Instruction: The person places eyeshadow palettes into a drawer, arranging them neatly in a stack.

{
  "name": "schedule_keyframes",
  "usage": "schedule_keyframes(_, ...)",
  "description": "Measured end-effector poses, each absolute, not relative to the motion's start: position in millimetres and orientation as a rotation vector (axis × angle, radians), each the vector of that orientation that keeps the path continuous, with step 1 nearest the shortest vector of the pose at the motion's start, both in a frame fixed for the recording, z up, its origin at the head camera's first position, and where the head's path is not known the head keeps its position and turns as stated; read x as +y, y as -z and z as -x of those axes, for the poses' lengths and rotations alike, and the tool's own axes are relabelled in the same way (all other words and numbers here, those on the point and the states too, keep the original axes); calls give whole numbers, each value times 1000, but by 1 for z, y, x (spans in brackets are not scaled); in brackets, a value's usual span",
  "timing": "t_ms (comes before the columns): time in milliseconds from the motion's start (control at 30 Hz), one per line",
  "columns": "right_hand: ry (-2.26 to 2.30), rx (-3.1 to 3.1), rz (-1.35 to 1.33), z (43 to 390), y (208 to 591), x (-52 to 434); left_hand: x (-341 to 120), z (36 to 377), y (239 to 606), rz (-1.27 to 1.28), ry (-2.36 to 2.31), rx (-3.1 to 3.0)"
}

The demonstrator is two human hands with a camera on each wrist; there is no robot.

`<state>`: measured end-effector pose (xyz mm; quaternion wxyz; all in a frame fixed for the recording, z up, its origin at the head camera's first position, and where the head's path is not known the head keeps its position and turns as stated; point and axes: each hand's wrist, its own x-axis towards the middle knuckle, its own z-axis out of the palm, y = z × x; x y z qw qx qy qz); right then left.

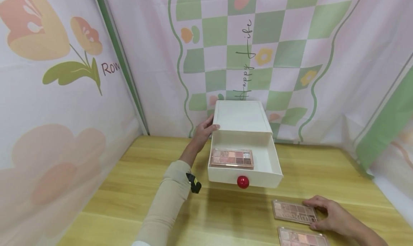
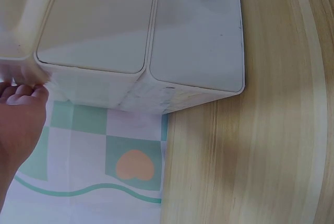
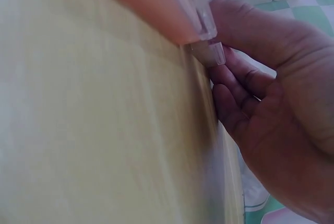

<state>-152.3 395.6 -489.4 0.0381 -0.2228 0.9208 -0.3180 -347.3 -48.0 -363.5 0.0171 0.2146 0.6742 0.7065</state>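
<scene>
A white drawer cabinet (image 1: 242, 115) stands at the back of the table, its top drawer (image 1: 267, 156) pulled out. Inside that drawer, toward its left side, lies an eyeshadow palette (image 1: 232, 157). My left hand (image 1: 204, 131) holds the cabinet's upper left side, thumb over the top edge; in the left wrist view its curled fingers (image 2: 23, 94) meet the side wall. At the front right, my right hand (image 1: 333, 217) grips the right end of a second palette (image 1: 294, 211) between thumb and fingers. In the right wrist view, that palette's clear edge (image 3: 206, 25) sits between them.
A third palette (image 1: 301, 237) lies nearer me, partly cut off by the frame's bottom. The open drawer's red knob (image 1: 243, 181) sticks out toward me. Two closed drawer fronts (image 2: 195, 36) show in the left wrist view. A printed curtain (image 1: 155, 59) hangs behind the wooden table (image 1: 129, 188).
</scene>
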Motion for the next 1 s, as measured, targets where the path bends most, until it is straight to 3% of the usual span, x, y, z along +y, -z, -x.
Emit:
schedule_keyframes(667,948,2883,608,149,488,394,-48,346,364,-644,-2196,2104)
schedule_keyframes(1000,873,2908,342,146,472,387,-49,346,363,-662,-2213,2085)
